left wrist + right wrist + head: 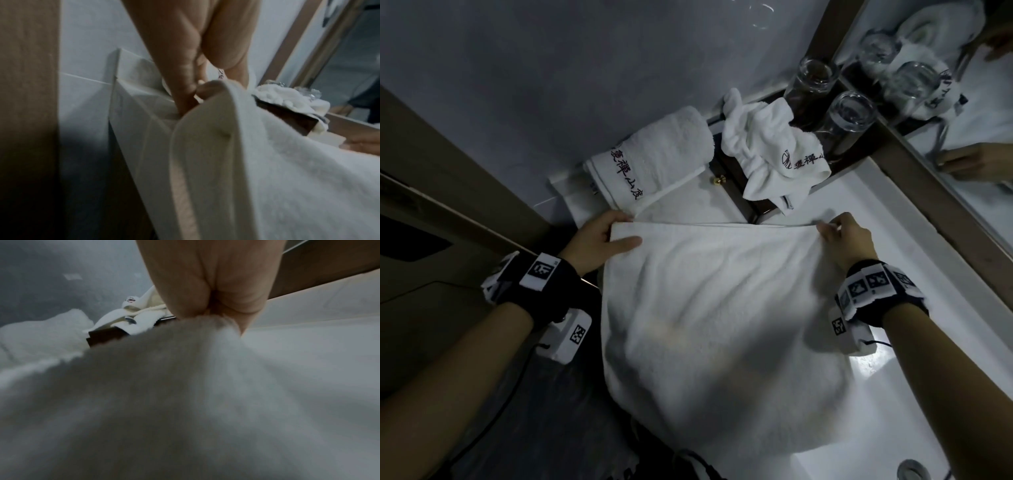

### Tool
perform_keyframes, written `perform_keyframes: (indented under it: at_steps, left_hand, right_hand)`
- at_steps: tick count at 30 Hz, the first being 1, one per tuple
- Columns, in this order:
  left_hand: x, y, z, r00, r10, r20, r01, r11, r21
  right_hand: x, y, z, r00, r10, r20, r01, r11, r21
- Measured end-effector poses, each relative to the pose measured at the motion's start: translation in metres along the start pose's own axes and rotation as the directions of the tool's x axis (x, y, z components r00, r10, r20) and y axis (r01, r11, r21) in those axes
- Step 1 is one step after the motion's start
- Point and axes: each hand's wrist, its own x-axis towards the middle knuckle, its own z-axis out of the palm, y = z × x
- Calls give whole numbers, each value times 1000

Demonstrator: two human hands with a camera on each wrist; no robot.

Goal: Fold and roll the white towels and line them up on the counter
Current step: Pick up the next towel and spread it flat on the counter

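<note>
Left hand grips far left corner of large white towel, thumb on top, fingers curled beneath. Right hand pinches far right corner of same towel. Towel held taut between hands, far edge level over white bench, remainder draping toward camera. Rolled towel with dark embroidered lettering lies on bench beyond left hand. Crumpled towel with logo lies just right of it, partly over dark tray. Two upturned glasses stand near mirror.
</note>
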Motion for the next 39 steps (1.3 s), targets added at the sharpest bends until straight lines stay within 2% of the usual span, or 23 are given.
perform_keyframes:
  at_steps: [2,5,8,12,14,17,19,21,24,27,30,35,37,39]
  left_hand:
    - [0,-2,0,1000,-6,-20,6,1000,-10]
    - [5,0,1,985,22,-169,-21,1000,11]
    - [5,-1,12,957,57,-284,-14,988,152]
    - [-2,-1,20,947,186,-263,-59,903,426]
    - [-6,-1,18,945,178,-273,-6,848,531]
    - [-24,4,22,944,97,-317,99,831,548]
    - [-47,8,31,938,145,-316,75,803,591]
    - [-74,11,46,940,236,-245,-28,771,636]
    - [-117,11,73,956,294,12,-240,757,608]
    - [-154,5,102,906,332,261,-423,715,558]
    - [-180,-4,122,884,332,329,-466,678,568]
    - [-203,-16,136,882,243,404,-465,590,660]
    - [-207,-21,142,883,182,433,-453,571,684]
    - [-210,-24,147,882,129,453,-444,549,708]
  right_hand:
    - [2,2,-2,1000,24,11,-24,1000,-13]
    - [1,0,-2,998,56,-40,-55,998,10]
    - [-4,-2,-2,993,-42,-110,52,994,93]
    - [-8,-1,-8,981,-190,43,190,982,-13]
    - [-15,2,-10,969,-235,81,238,971,-32]
    - [-36,4,-5,971,-231,65,238,960,-146]
    - [-56,0,-1,966,-255,33,255,939,-230]
    - [-79,-8,4,943,-332,4,324,915,-239]
    - [-117,-22,11,891,-449,70,453,866,-211]
    - [-156,-22,20,822,-531,204,553,831,-62]
    - [-192,-10,26,778,-538,325,515,842,160]
    - [-229,22,38,707,-561,431,543,821,176]
    - [-236,30,41,682,-528,506,564,820,95]
    - [-244,39,49,638,-495,590,676,727,-122]
